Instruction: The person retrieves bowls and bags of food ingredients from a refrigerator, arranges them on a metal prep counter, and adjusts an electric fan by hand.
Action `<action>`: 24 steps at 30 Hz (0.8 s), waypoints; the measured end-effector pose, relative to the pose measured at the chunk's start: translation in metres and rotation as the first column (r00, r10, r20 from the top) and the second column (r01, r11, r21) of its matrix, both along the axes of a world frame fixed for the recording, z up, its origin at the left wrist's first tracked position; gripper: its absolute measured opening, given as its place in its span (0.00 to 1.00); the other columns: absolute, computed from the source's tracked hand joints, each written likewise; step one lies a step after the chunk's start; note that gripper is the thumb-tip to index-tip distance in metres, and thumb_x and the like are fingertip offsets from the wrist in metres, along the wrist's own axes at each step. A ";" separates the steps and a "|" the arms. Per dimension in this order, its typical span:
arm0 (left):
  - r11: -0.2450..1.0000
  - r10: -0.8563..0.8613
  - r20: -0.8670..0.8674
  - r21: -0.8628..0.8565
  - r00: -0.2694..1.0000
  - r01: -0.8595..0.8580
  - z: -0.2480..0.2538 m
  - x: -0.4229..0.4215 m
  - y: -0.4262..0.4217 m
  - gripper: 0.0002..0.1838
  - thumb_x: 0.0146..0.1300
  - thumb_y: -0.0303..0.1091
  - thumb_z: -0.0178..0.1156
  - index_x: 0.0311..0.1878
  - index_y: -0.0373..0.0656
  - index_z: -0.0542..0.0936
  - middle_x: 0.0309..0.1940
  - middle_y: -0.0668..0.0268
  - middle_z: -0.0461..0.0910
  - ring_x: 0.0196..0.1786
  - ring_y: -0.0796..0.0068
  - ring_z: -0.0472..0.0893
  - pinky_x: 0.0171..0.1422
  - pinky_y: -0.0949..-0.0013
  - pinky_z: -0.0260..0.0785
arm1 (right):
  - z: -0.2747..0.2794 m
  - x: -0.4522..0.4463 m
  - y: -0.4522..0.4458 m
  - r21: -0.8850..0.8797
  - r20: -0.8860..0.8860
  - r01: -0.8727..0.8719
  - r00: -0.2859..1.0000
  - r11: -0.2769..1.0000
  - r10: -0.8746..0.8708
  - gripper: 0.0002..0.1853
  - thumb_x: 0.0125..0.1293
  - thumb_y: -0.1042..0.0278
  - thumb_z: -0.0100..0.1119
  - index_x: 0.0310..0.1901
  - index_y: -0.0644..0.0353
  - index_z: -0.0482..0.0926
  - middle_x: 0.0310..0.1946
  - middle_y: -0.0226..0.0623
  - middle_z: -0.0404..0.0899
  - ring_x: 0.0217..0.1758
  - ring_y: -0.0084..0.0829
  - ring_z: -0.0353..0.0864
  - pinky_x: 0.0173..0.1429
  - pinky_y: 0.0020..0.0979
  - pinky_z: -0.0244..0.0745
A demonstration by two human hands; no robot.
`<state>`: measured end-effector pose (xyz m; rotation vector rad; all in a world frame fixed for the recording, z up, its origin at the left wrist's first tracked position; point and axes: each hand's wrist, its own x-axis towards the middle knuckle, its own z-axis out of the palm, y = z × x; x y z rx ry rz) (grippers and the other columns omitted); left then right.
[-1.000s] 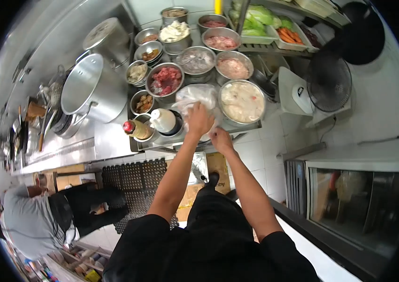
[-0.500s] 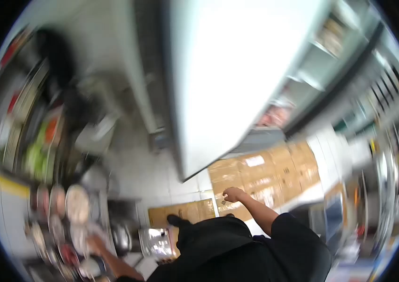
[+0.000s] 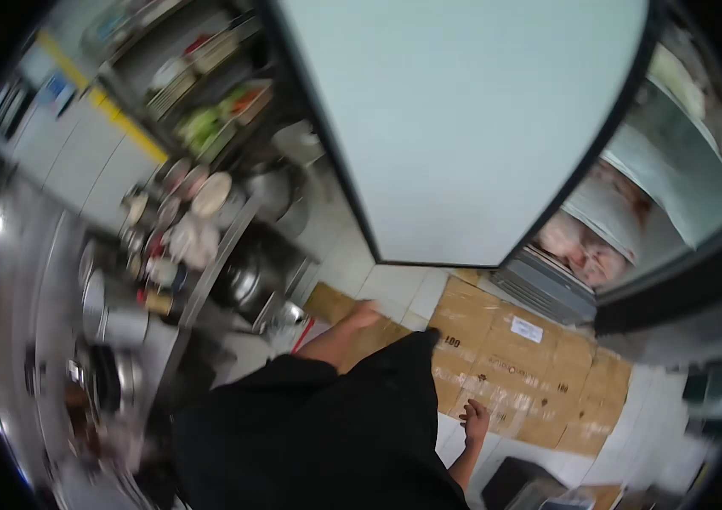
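Note:
My left hand (image 3: 365, 314) hangs over the edge of a brown cardboard sheet (image 3: 324, 303) on the floor. It is blurred, so its finger pose does not show clearly, and I see no object in it. Lower right, my right hand (image 3: 474, 416) is held over a larger flattened cardboard sheet (image 3: 540, 365), fingers apart and nothing in them. Ahead stands a wide pale door panel (image 3: 463, 136) with a dark edge. To its right, an open cabinet holds bagged reddish meat (image 3: 586, 251) and white plastic bags (image 3: 646, 183) on shelves.
At left, a metal counter (image 3: 208, 289) bears several bowls and containers, with a large metal pot (image 3: 246, 276) beside it. Beyond is a rack with green vegetables (image 3: 204, 127). A dark bin (image 3: 518, 483) stands at lower right.
My view has turned, bringing the door panel and the meat shelves more fully into sight. My left hand has moved away from the bowls on the counter. My right hand stays empty.

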<state>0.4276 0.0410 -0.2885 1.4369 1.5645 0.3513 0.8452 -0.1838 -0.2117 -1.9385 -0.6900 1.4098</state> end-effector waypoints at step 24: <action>0.873 -0.451 0.202 -0.103 0.869 0.477 0.111 0.445 0.141 0.17 0.65 0.32 0.58 0.56 0.39 0.75 0.50 0.63 0.80 0.54 0.72 0.78 0.59 0.68 0.68 | -0.066 0.271 -0.103 -0.279 -0.031 0.475 0.864 0.835 -0.502 0.18 0.72 0.52 0.43 0.35 0.59 0.72 0.29 0.40 0.79 0.26 0.34 0.82 0.24 0.33 0.74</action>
